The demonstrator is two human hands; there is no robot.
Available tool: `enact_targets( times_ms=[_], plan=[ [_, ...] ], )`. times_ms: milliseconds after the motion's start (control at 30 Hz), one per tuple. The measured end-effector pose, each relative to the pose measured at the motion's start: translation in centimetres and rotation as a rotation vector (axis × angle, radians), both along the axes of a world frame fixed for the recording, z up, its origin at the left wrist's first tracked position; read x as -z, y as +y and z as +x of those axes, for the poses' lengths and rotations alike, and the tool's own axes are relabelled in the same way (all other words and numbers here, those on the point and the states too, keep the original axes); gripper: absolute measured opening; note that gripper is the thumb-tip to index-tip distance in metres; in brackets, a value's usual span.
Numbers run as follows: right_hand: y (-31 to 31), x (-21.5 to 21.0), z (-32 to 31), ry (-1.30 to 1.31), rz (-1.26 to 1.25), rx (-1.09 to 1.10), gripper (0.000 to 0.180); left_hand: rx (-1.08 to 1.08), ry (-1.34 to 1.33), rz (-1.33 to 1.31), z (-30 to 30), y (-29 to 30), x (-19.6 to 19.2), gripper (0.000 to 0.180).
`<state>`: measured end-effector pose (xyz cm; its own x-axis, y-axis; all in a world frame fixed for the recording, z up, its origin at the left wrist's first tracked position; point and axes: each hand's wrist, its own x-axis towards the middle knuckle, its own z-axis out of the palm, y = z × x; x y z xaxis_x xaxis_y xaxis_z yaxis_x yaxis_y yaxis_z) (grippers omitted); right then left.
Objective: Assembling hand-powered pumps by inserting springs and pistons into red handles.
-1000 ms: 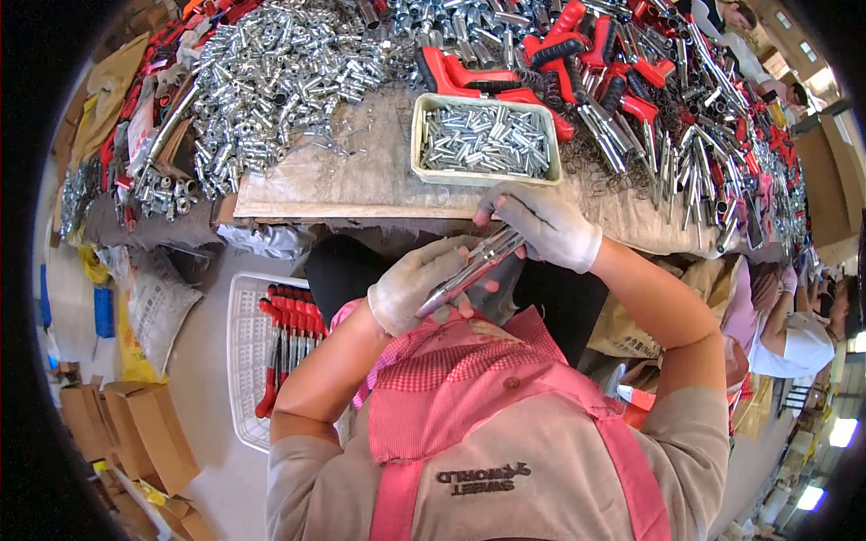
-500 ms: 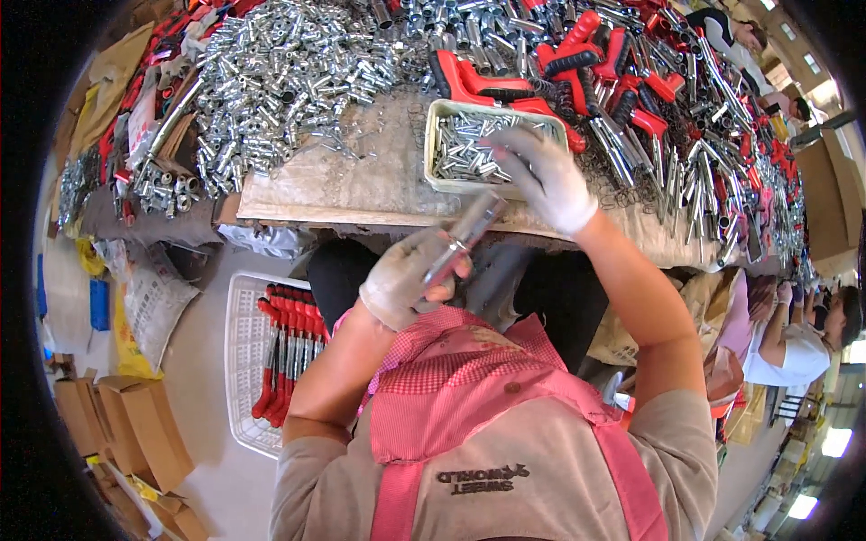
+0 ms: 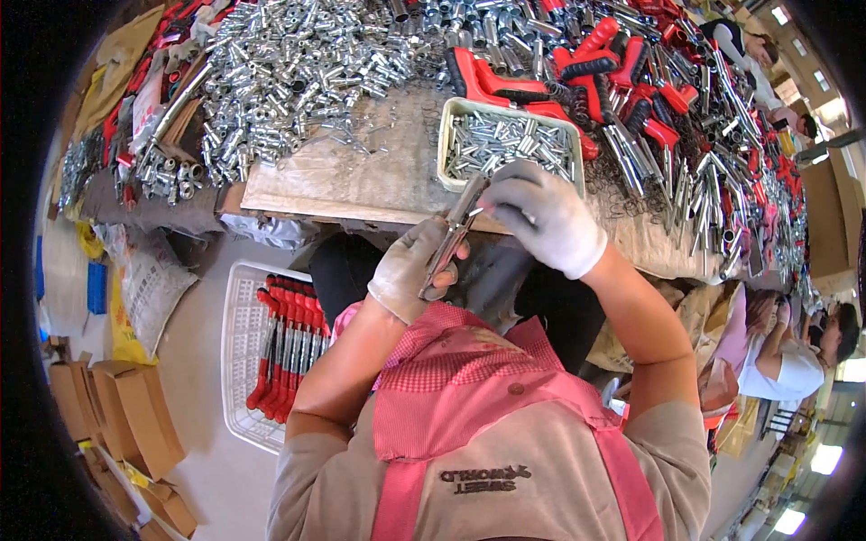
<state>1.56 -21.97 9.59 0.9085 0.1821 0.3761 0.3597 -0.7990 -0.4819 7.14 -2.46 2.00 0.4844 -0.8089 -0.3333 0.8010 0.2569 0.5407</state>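
Note:
My left hand (image 3: 410, 273), in a pale work glove, is closed around a metal tube (image 3: 467, 200) held tilted over the table's front edge. My right hand (image 3: 546, 224), also gloved, has thumb and fingertips pinched together at the tube's side. A small bright pin (image 3: 475, 212) shows at those fingertips; most of it is hidden. Just beyond the right hand stands a cream plastic tray (image 3: 441, 162) full of short metal pins (image 3: 519, 140).
Silver metal fittings (image 3: 298, 72) are heaped at the back left. Red-and-black handles (image 3: 483, 81) and metal rods lie at the back right. A white basket (image 3: 236, 361) of red-handled tools stands at my left. Another person (image 3: 785, 361) sits far right.
My right hand has come back from over the pin tray to the tube, with a pin at its fingertips. The tube in my left hand now points more upright.

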Motion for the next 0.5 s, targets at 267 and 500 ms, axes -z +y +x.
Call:
enact_targets(
  times_ms=[267, 500],
  plan=[
    [2.7, 1.0, -1.5, -0.143, -0.448, -0.017, 0.015, -0.123, -0.288, 0.176, -1.7, -1.1, 0.0, 0.037],
    [2.9, 3.5, -2.4, 0.601, 1.293, 0.163, 0.024, -0.174, -0.545, 0.115, -2.5, -0.3, -0.8, 0.034]
  ],
)
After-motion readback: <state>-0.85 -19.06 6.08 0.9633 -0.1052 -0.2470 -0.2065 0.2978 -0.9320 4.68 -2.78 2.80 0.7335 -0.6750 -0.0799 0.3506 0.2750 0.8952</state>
